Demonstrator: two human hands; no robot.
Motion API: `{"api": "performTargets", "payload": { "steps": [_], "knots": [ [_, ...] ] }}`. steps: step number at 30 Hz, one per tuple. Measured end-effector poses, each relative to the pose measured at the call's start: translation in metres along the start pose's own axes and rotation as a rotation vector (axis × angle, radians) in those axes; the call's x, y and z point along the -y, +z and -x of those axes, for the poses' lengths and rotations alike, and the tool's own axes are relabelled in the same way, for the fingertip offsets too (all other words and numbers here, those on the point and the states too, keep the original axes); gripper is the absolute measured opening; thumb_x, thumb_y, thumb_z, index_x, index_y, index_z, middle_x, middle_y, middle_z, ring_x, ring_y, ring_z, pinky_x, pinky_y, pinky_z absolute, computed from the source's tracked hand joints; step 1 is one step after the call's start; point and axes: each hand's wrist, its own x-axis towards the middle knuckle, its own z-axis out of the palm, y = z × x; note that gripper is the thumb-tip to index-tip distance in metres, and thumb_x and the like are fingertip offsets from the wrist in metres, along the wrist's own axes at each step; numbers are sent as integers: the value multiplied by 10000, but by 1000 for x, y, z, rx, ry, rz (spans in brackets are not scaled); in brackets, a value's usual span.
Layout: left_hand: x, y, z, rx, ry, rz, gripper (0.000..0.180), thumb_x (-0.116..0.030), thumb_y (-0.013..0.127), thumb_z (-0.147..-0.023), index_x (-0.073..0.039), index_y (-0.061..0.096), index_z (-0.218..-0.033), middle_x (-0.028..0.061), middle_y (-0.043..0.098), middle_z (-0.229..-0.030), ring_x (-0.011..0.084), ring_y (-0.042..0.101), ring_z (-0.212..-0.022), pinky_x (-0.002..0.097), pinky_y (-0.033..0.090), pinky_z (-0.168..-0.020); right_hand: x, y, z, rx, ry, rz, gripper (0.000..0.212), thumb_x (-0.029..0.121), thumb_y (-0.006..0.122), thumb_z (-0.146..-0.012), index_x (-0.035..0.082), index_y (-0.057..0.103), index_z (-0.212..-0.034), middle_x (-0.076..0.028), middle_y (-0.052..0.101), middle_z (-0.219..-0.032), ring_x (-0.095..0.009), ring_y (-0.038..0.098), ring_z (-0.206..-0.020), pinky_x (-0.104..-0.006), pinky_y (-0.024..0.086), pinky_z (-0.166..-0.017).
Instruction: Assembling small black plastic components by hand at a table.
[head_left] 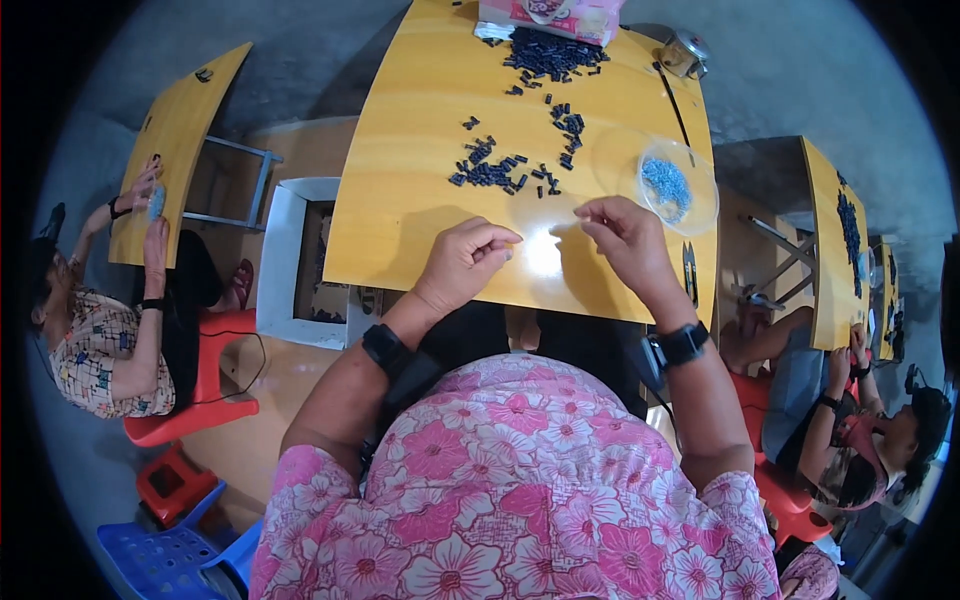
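Left hand: fingers pinched shut, contents unseen
Right hand: pinched too, cannot tell on what
Risk: a sleeve could scatter the dark small parts across the table

I hold my left hand loosely curled, thumb meeting forefinger, and my right hand likewise pinched, fingertips facing, forearms angling inward, wrists banded.

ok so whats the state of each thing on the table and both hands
left hand: fingers pinched together, resting on the table; what it holds is too small to tell
right hand: fingers pinched, just above the table
clear bowl: upright, holds light blue pieces
dark small parts: loose, scattered in heaps
yellow table: glare spot between the hands
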Motion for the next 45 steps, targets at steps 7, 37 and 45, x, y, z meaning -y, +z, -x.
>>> {"api": "performTargets", "payload": {
  "steps": [7, 37, 45],
  "knots": [
    [0, -4, 2, 8, -17, 101, 162, -11, 657, -844, -38, 727, -987, 22, 608, -807, 83, 542, -678, 227, 447, -631, -2, 47, -60, -74, -225, 348, 208, 86, 678, -811, 100, 746, -1007, -144, 660, -897, -324, 656, -804, -394, 536, -748],
    [5, -4, 4, -45, -8, 150, 119, -22, 659, -858, -32, 721, -959, 30, 636, -822, 92, 575, -715, 236, 468, -661, 9, 53, -21, -47, -342, 286, 142, 18, 608, -861, 18, 596, -1002, -120, 630, -951, -266, 636, -877, -372, 521, -770],
    [1, 4, 12, -56, 26, 243, 118, -23, 668, -887, 2, 704, -997, 21, 658, -886, 77, 594, -791, 224, 485, -730, 21, 58, 18, 29, -43, -235, 113, -6, 579, -919, 20, 575, -1029, -66, 608, -855, -140, 602, -704, -285, 510, -669]
  ]
}}
